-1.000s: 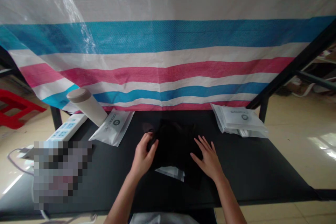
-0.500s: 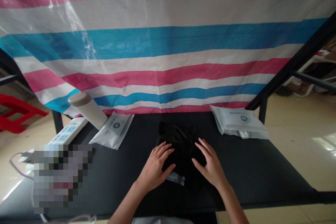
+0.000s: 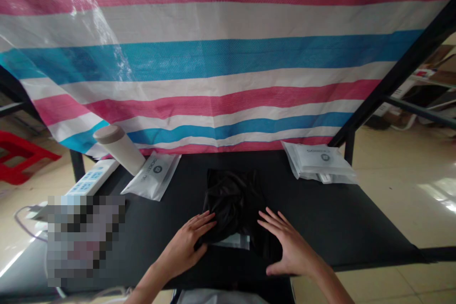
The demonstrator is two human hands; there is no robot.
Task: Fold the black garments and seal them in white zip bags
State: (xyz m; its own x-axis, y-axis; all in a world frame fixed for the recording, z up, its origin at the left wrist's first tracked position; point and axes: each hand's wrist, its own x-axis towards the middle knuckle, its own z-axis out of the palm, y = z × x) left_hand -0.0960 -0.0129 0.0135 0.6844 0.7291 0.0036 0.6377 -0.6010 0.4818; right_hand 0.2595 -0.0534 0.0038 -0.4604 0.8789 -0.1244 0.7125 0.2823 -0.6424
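A crumpled piece of black cloth (image 3: 233, 194) lies on the black tabletop in front of me; its exact kind cannot be made out. My left hand (image 3: 188, 242) rests at its left edge, fingertips touching the fabric and thumb apart. On the cloth's right side lies my right hand (image 3: 287, 237), its fingers spread and thumb stretched out towards me. Neither hand grips anything. From under the cloth's near edge sticks out a strip of clear plastic (image 3: 233, 241), most of it hidden.
White printed pouches (image 3: 324, 164) lie at the back right, another pouch (image 3: 153, 175) at the back left. A tilted white bottle (image 3: 123, 152) and a power strip (image 3: 93, 178) are beside it. Behind the table (image 3: 338, 228) hangs a striped sheet (image 3: 213, 57). A red stool (image 3: 24, 156) stands left.
Both hands have drawn nearer to me and further apart, off the middle of the cloth. More of the cloth and of the clear plastic now shows.
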